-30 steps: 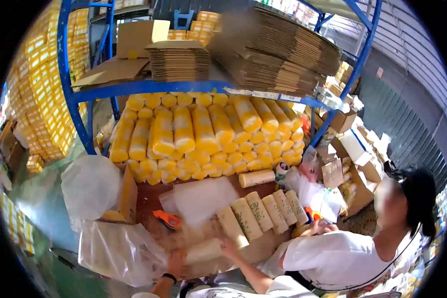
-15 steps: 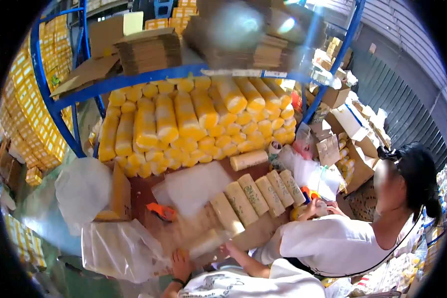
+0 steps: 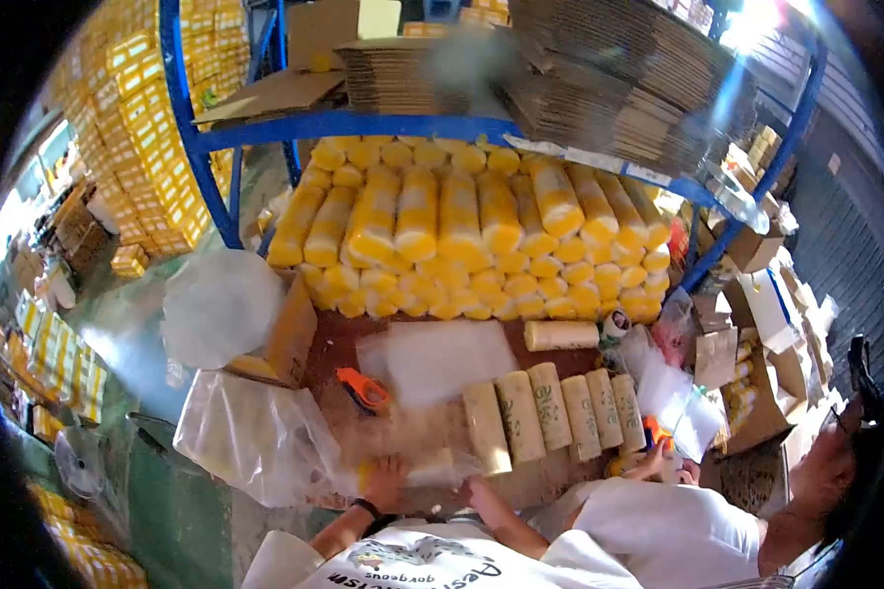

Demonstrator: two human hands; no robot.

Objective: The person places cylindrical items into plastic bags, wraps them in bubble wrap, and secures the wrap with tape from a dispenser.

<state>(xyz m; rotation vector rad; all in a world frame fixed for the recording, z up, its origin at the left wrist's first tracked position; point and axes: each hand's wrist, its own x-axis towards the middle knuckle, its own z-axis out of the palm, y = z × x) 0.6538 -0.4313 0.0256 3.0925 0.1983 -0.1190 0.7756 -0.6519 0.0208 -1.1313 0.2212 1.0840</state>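
The left grip [image 3: 385, 481], fingers outstretched, lies at the left end of a pale roll [image 3: 430, 468]; the right grip [image 3: 476, 494], fingers curled, is at its other end. Whether either has hold, I cannot tell. Beyond, an orange tool [image 3: 365, 391] and six rolls in a row [image 3: 521, 417] lie on the counter [image 3: 329, 346] as before; the co-worker [image 3: 668, 525] now appears nearer the right edge of view.

Low lane over the tabletop [image 3: 417, 429], running out from the left hand [image 3: 384, 481] between orange tool [image 3: 365, 391] and row of printed rolls [image 3: 555, 417]; flat pale sheets [image 3: 437, 361] at far end. Yellow stack [image 3: 462, 231] walls off the rear, blue shelf beam [image 3: 354, 126] above. Clear bag [image 3: 255, 432] crowds left side; co-worker's hands [image 3: 655, 464] crowd right, past the rolls.
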